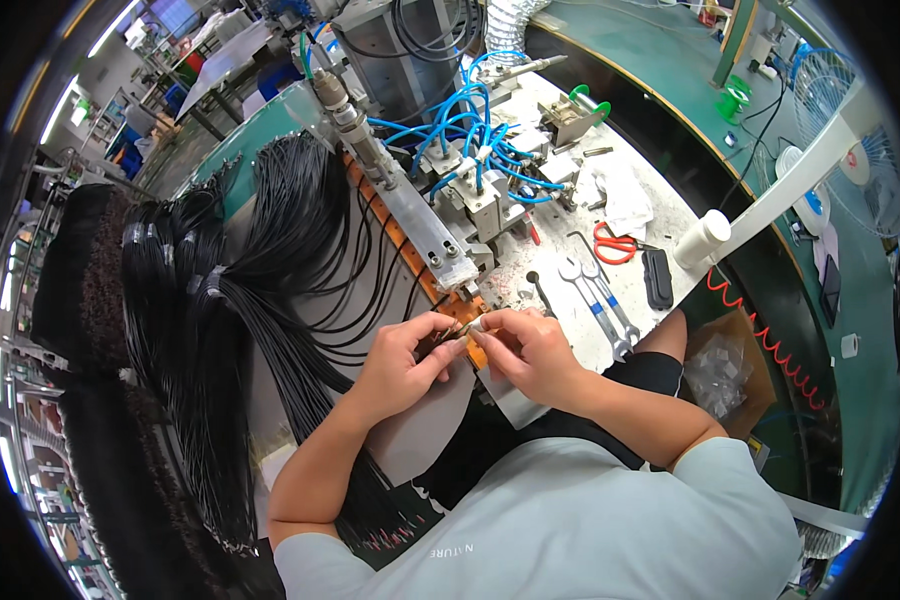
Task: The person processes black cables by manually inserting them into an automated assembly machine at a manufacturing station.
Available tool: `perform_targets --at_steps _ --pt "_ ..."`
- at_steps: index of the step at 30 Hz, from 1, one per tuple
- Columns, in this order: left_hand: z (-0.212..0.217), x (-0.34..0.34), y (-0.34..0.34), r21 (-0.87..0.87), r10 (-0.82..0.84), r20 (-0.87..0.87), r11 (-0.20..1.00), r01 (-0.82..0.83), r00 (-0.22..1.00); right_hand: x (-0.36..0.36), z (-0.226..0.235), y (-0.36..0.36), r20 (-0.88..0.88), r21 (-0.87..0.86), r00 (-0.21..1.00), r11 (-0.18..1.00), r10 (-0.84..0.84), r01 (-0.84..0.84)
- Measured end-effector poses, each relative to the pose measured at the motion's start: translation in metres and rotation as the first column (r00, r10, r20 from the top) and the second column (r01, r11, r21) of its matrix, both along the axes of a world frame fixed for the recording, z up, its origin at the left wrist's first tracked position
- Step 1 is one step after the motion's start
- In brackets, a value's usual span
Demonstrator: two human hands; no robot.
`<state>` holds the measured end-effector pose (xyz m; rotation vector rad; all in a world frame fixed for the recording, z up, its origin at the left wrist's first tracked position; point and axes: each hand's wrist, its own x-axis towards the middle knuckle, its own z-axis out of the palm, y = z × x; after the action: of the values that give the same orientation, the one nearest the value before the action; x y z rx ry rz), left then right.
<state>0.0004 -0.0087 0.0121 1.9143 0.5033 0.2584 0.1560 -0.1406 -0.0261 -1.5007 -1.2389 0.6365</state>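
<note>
Left hand (pixel 402 355) and right hand (pixel 530 350) are both pinching a thin black wire (pixel 457 336) at the orange rail's (pixel 425 285) near end. The wire looks light and limp; gripping near the tip suits it best.

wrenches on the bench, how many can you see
2: the wrenches lie side by side on the white bench top, right of the right hand, below the red scissors. Clutter may hide more.

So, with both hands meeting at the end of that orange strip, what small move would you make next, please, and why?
Probably ease the small pale piece pinched in the right hand onto the cable end held by the left hand. Both sets of fingertips already meet beside the orange strip, with the black cables fanned out to the left. How the piece sits is too small to tell.
</note>
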Motion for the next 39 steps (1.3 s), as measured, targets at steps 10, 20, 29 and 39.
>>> perform_targets --at_steps 10,20,29,39 --pt "-0.004 0.000 -0.001 -0.082 0.040 0.005 0.996 -0.039 0.999 0.004 0.000 -0.001 0.058 0.078 0.998 0.996 0.029 -0.033" --pt "0.005 -0.003 0.001 -0.381 0.032 -0.040 0.923 -0.045 0.999 0.017 0.002 0.005 -0.148 -0.013 0.969 0.979 0.198 -0.202" --pt "0.003 -0.005 -0.007 0.063 0.146 0.085 0.987 -0.151 0.986 0.028 -0.022 0.022 0.331 0.263 0.943 0.963 -0.029 -0.063" --pt "-0.013 0.002 -0.002 0.606 -0.053 0.036 0.795 0.021 0.998 0.039 -0.055 0.029 -0.402 -0.143 0.910 0.989 -0.102 0.047"
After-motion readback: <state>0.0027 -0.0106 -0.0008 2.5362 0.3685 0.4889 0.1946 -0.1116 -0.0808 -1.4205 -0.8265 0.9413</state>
